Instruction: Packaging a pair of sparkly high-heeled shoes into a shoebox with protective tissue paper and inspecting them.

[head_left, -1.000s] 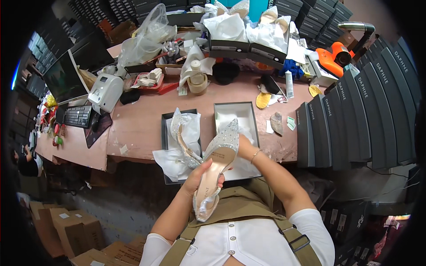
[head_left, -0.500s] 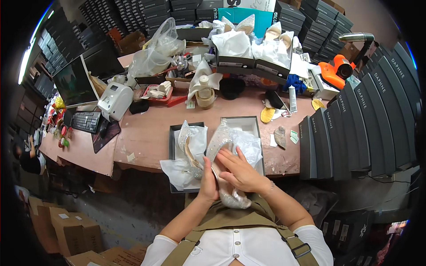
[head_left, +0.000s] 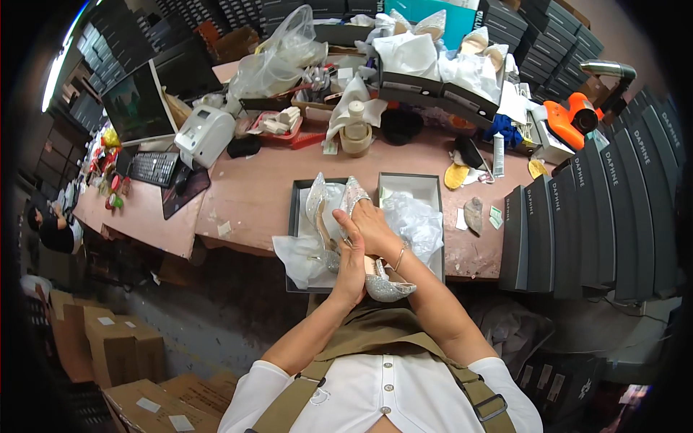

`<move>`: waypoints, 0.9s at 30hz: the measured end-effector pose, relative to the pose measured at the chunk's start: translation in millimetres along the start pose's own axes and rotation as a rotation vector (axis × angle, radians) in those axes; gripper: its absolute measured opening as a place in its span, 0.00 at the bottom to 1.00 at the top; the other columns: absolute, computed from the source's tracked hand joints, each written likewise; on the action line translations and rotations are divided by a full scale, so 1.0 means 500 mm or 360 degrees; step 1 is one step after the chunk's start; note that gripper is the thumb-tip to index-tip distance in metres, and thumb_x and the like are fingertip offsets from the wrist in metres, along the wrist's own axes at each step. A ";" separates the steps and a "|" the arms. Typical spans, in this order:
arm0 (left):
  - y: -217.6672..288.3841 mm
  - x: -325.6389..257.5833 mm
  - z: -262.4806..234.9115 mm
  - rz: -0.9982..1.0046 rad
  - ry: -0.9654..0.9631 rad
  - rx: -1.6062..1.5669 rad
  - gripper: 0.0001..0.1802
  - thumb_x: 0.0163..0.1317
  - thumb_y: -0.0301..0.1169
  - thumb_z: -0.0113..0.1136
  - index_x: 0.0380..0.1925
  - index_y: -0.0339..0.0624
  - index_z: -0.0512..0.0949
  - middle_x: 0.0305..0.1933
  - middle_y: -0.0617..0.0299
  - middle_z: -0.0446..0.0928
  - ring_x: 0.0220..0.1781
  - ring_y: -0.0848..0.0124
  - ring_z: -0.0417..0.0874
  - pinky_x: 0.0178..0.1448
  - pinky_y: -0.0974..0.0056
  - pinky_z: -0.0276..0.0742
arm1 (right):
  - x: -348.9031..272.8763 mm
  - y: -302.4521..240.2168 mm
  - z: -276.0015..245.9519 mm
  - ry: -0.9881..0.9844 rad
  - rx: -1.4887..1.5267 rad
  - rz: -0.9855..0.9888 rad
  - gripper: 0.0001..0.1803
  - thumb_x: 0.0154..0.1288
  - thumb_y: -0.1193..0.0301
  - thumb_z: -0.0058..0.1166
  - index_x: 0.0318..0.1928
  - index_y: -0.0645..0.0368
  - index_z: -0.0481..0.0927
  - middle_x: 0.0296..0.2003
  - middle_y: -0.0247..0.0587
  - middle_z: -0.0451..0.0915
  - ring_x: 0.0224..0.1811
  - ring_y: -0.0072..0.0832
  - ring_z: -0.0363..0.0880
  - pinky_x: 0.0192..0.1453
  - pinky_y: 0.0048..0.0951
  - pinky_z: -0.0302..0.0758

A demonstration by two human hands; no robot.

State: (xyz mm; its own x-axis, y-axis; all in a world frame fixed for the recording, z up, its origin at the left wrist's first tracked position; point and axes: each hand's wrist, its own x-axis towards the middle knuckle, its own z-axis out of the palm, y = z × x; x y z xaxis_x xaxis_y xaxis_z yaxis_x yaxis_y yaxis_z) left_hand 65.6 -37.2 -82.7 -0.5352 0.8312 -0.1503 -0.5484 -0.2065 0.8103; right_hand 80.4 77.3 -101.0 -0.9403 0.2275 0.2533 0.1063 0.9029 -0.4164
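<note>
A shoe packing workroom or stockroom: dark shoe boxes (head_left: 577, 224) stand in rows at the right and stacks along the top of the frame, open boxes with tissue (head_left: 426, 65) crowd the worktop (head_left: 253, 209), and brown cartons (head_left: 108, 346) sit lower left.

Both forearms rise from the lower edge and meet at centre frame. The left hand (head_left: 352, 261) stands edge-on, fingers together; the right hand (head_left: 373, 225) curls just above, touching it.
</note>
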 end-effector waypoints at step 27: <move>0.127 -0.070 -0.240 -0.0187 0.0621 -0.0549 0.27 0.69 0.45 0.40 0.47 0.28 0.70 0.39 0.52 0.77 0.39 0.67 0.80 0.47 0.66 0.77 | -0.026 -0.112 0.075 -0.0415 -0.0110 0.0189 0.30 0.50 0.59 0.65 0.51 0.63 0.75 0.62 0.50 0.64 0.70 0.51 0.51 0.69 0.62 0.46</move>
State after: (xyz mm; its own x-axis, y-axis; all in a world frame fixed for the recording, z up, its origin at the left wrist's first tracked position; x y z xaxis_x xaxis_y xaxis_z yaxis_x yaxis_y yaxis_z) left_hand -27.5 -141.2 -94.0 -0.6205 0.6190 -0.4814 -0.7633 -0.3360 0.5518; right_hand 74.4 10.1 -113.9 -0.9703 0.2401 -0.0305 0.2343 0.9003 -0.3669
